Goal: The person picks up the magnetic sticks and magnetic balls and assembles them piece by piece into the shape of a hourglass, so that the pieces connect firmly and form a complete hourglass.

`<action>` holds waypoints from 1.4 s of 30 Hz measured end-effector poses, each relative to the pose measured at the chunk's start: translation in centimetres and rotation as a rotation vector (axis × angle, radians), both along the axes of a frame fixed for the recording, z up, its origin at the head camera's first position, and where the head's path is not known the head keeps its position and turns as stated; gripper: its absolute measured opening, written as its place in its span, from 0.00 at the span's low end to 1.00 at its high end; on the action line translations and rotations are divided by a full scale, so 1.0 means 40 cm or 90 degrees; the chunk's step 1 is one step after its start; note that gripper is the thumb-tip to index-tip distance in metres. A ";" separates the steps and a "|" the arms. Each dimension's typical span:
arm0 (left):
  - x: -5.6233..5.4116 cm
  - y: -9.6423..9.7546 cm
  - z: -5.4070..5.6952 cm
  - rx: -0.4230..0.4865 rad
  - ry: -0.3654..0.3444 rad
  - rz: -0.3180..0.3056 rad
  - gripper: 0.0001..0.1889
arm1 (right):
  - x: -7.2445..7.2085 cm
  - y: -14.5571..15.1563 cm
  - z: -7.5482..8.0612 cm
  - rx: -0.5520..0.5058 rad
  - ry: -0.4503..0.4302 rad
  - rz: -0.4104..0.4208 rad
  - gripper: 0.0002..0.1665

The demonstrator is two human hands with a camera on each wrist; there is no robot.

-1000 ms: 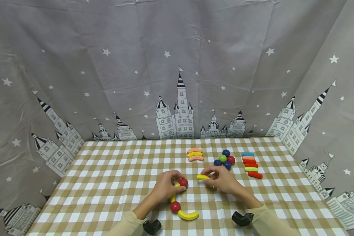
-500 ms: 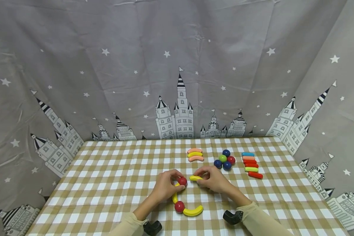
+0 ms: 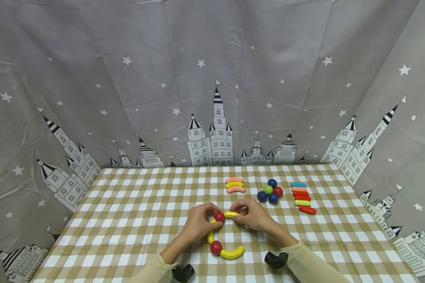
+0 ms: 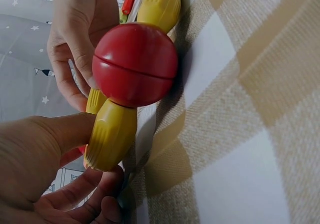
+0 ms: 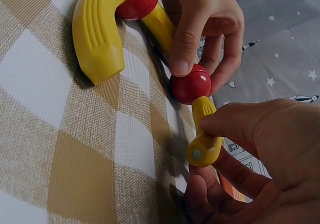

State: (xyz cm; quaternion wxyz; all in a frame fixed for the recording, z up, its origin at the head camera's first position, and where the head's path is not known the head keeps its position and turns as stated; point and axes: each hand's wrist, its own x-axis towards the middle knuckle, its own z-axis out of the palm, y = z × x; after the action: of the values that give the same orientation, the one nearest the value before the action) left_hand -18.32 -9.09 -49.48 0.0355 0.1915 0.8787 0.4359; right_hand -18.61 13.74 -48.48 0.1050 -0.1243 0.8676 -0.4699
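My left hand (image 3: 199, 222) pinches a red ball (image 5: 191, 86) between thumb and fingers. From that ball a curved yellow toy stick (image 3: 210, 237) runs down to a second red ball (image 3: 216, 247). Another curved yellow stick (image 3: 232, 252) extends rightward from the lower ball, its far end free. With thumb and fingertips, my right hand (image 3: 253, 215) pinches a third curved yellow stick (image 5: 205, 131). One end of it meets the ball in my left hand; a small pale disc shows at the other end in the right wrist view.
Behind the hands lie a short stack of pink and yellow curved sticks (image 3: 235, 184) and a cluster of blue, green and red balls (image 3: 267, 189). Farther right is a row of short straight sticks (image 3: 301, 193). A checked cloth (image 3: 127, 220) covers the table, backed by a grey curtain (image 3: 198, 39).
My right hand has moved left, bringing its yellow stick up to the red ball in my left hand. The lower ball and its stick have shifted slightly right.
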 end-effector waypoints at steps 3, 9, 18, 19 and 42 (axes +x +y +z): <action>0.000 0.000 0.000 -0.003 0.004 -0.001 0.14 | 0.001 0.000 0.002 -0.001 -0.004 -0.001 0.10; 0.004 0.004 0.001 0.003 0.002 0.004 0.13 | -0.002 0.004 0.002 0.001 -0.003 0.013 0.10; 0.014 0.010 0.000 0.002 0.016 0.013 0.15 | -0.011 0.008 -0.004 0.006 0.049 0.051 0.10; 0.014 0.010 0.000 0.003 0.020 0.013 0.15 | -0.012 0.007 -0.004 0.007 0.049 0.051 0.10; 0.015 0.010 0.004 -0.019 0.012 0.017 0.15 | 0.039 0.100 0.035 0.053 0.091 0.017 0.16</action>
State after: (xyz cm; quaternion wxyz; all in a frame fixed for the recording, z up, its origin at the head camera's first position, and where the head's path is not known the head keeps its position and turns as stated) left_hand -17.74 -8.70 -49.33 0.0247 0.1834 0.8879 0.4213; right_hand -17.06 17.76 -47.07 0.0540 -0.1646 0.8899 -0.4219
